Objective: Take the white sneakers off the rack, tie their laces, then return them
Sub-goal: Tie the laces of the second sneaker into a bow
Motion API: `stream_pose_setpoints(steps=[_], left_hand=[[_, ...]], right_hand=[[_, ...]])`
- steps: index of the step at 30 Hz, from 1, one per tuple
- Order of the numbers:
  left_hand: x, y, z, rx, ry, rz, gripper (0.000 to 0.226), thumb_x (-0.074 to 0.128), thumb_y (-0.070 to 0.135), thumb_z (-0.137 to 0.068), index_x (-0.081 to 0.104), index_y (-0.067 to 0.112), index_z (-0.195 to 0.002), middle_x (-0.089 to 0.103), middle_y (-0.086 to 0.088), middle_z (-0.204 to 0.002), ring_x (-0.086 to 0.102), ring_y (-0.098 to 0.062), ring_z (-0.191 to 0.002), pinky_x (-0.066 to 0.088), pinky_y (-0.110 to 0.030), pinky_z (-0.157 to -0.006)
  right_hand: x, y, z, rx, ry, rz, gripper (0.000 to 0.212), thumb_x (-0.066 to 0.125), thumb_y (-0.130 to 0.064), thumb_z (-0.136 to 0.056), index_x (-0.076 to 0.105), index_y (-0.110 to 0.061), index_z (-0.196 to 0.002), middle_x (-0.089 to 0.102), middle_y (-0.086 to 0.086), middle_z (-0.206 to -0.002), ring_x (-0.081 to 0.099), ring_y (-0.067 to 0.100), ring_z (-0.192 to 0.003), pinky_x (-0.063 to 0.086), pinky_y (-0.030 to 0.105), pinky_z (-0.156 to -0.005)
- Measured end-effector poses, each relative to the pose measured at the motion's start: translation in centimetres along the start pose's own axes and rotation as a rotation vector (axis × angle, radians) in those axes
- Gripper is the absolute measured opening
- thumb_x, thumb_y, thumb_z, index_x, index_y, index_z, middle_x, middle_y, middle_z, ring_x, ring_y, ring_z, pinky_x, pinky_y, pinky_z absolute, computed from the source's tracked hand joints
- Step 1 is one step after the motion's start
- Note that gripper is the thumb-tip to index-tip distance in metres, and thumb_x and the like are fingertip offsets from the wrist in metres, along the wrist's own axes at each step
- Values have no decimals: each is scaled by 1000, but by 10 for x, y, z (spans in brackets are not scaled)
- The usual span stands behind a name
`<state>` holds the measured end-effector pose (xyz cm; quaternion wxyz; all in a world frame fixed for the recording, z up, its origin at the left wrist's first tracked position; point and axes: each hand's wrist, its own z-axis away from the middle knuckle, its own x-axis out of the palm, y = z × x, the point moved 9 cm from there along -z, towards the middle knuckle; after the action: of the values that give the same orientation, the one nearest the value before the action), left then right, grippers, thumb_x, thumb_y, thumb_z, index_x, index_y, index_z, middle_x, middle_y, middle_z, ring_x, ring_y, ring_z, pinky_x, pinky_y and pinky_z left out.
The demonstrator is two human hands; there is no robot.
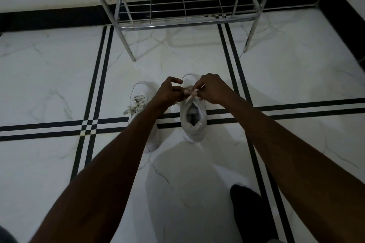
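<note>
Two white sneakers stand side by side on the marble floor, toes pointing away from me. The right sneaker (194, 122) has its opening facing me. Both hands meet above its tongue: my left hand (170, 91) and my right hand (212, 89) each pinch a strand of its white lace (190, 96). The left sneaker (138, 102) is partly hidden under my left forearm, and its laces show a bow with ends hanging to the left. The metal shoe rack (183, 19) stands beyond the sneakers, its lower shelf bare.
Black double stripes (92, 124) cross the white floor around the sneakers. A black skirting (49, 19) runs along the wall behind the rack. A dark foot or sock (248, 209) rests near the bottom right. The rack's front legs (128, 49) stand just ahead of the shoes.
</note>
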<state>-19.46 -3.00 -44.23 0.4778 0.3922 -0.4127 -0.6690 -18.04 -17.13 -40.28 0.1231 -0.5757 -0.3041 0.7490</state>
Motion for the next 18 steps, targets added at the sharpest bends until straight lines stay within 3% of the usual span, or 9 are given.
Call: stream_pose_setpoints(steps=[4,7,9,11,15,18], left_hand=[[-2,2,1,42,-1,9,41,69,-1,-92,48,0,-127,74,-12,-91,70,-6,-65,52,-19,-62],[-1,3,4,25,8,25,43,66,2,-95,48,6,-134,76,-11,-107,70,-11,-80,51,-22,-67],[1,3,5,23,-26,19,48,58,-3,-97,46,10,-142,73,-10,-120,69,-13,-87,52,-21,-68],[4,6,7,54,-84,-9,56,56,-9,-96,45,13,-146,71,-9,-122,70,-13,-90,54,-17,-66],[3,14,5,160,-59,-140,31,70,5,-93,69,0,-124,74,-17,-114,70,-13,-97,55,-25,-82],[-9,8,6,126,85,-189,22,78,20,-88,79,5,-103,79,-12,-103,73,-21,-99,56,-35,-92]], right_hand=[[-10,-6,4,-26,187,42,15,79,-12,-80,80,-7,-94,77,13,-93,71,25,-84,50,25,-72],[-15,-8,13,-35,332,30,10,80,-17,-77,78,-11,-85,75,7,-87,69,19,-78,55,30,-68],[-14,-4,15,-11,379,-60,9,79,-16,-77,75,-12,-83,74,4,-85,68,16,-78,59,33,-72],[-9,6,15,63,368,-267,10,80,-15,-76,75,-11,-84,75,3,-85,70,14,-80,59,27,-74],[-1,25,16,202,305,-574,16,85,-19,-73,76,-16,-86,76,1,-86,73,13,-82,60,25,-72],[5,32,22,267,212,-732,20,85,-18,-73,76,-10,-90,77,6,-89,74,15,-83,59,25,-65]])
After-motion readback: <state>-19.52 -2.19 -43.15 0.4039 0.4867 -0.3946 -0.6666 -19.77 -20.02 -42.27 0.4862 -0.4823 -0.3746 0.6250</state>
